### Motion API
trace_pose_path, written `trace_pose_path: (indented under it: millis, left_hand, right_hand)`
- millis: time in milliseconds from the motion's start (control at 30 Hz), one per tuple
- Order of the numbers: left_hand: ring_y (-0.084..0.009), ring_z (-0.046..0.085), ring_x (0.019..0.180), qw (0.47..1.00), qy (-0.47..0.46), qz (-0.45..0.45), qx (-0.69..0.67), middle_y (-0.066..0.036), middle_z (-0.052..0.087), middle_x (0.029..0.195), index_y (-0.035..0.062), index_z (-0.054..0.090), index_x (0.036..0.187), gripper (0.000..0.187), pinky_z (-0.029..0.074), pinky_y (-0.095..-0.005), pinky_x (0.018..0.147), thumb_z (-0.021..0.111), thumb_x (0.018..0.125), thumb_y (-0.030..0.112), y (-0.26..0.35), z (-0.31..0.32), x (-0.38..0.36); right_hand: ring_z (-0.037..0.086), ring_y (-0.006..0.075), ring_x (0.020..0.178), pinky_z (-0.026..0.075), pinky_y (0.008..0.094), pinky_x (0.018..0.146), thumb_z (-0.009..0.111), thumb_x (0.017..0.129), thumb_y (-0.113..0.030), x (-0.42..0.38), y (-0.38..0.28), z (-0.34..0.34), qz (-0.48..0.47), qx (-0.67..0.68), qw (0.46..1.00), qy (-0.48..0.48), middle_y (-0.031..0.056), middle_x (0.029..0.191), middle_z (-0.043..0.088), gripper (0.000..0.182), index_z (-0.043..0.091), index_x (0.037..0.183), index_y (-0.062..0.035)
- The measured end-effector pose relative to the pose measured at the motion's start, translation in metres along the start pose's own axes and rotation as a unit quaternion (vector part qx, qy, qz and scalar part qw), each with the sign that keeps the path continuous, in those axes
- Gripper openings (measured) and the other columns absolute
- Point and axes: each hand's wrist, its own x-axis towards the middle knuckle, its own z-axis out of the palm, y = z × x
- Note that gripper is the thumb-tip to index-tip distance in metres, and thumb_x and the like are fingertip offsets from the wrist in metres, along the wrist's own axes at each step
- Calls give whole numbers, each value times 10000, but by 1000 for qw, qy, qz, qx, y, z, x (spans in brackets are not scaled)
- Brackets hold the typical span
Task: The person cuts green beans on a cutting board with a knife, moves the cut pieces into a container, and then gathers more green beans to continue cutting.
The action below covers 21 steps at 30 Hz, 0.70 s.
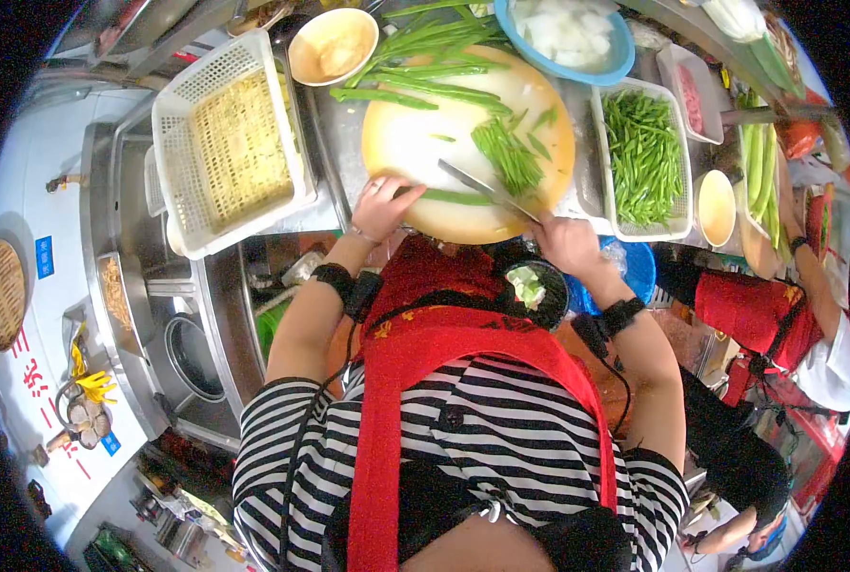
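Observation:
My right hand (570, 250) is wrapped round the handle of a knife (482, 186), whose blade lies slantwise over the round cutting board (473, 224). My left hand (385, 207) is at the board's near left edge, its fingers on the end of a long green bean pod (458, 197). The blade is close to the pod; whether it touches cannot be made out. Sliced green strips (508, 157) form a pile right of the blade. Whole green pods (435, 71) lie across the far side of the board.
Left stands a white perforated basket (163, 143), beside a cream bowl (334, 46). A blue bowl (577, 71) is at the back. Right are a basket of cut green strips (644, 157) and a yellowish bowl (716, 208). Another person (763, 319) works at the far right.

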Motion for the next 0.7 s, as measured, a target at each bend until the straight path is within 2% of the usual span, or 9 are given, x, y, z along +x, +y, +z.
trace_pose_path:
  millis: [67, 100, 200, 333, 400, 467, 500, 567, 700]
  left_hand:
    - [-214, 533, 850, 1000, 2, -1, 0, -22, 542, 912, 207, 630, 1039, 350, 442, -337, 780, 551, 708, 125, 3, 3, 3]
    - [-213, 533, 850, 1000, 9, 2, -1, -22, 542, 912, 203, 632, 1035, 345, 442, -336, 780, 550, 709, 128, 3, 5, 5]
    - [-214, 531, 851, 1000, 17, 11, -15, -22, 542, 914, 189, 633, 1027, 336, 441, -337, 780, 549, 706, 133, 1, 6, 8]
    - [-226, 527, 876, 998, 44, 17, -48, -25, 541, 928, 156, 637, 994, 298, 434, -356, 801, 575, 703, 137, 3, 13, 17]
    - [-233, 524, 892, 997, 69, 12, -45, -27, 541, 934, 148, 639, 967, 269, 431, -362, 814, 590, 703, 137, 2, 6, 20]
    - [-239, 522, 908, 995, 92, 8, -44, -28, 541, 941, 139, 640, 940, 240, 427, -368, 827, 605, 702, 138, 1, 0, 18]
    - [-243, 517, 923, 996, 87, -25, -27, -29, 541, 949, 136, 639, 919, 216, 421, -374, 843, 614, 705, 140, -2, -1, 12]
    - [-247, 526, 910, 994, 86, -70, -26, -24, 548, 947, 129, 637, 861, 167, 434, -375, 831, 610, 696, 129, -5, 5, 0]
    - [-242, 541, 879, 995, 92, -35, -4, -23, 557, 928, 128, 642, 843, 168, 457, -355, 784, 597, 682, 117, -8, 11, 0]
  right_hand:
    - [610, 321, 558, 482, 436, 508, 482, 835, -281, 5, 8, 28, 0, -33, 999, -31, 150, 596, 600, 251, 549, 764, -49]
    - [608, 326, 552, 482, 438, 505, 478, 825, -273, 8, 5, 24, 20, -35, 999, -26, 153, 598, 601, 250, 559, 747, -50]
    - [606, 331, 543, 482, 442, 500, 473, 829, -281, 6, 6, 5, 0, -12, 1000, -21, 156, 594, 600, 260, 558, 743, -52]
    - [605, 327, 535, 480, 448, 491, 471, 834, -290, 8, 10, 26, 7, -22, 1000, -18, 156, 593, 600, 270, 564, 742, -54]
    - [594, 316, 510, 469, 428, 466, 500, 848, -314, 12, 12, 27, 1, -57, 998, -7, 150, 563, 588, 275, 542, 808, -45]
    - [593, 315, 508, 469, 428, 464, 503, 844, -307, 8, 3, 3, 0, -36, 999, 9, 147, 559, 586, 264, 536, 815, -46]
    - [592, 314, 505, 468, 427, 462, 506, 840, -299, 8, -1, -6, -2, -16, 1000, 23, 144, 555, 584, 254, 530, 823, -47]
    - [599, 318, 514, 477, 433, 471, 496, 837, -284, 13, 1, 27, -11, -26, 1000, 14, 144, 569, 591, 240, 545, 808, -51]
    - [603, 307, 508, 480, 435, 464, 494, 830, -287, 15, -3, 7, -18, -42, 999, 18, 132, 561, 589, 235, 541, 866, -60]
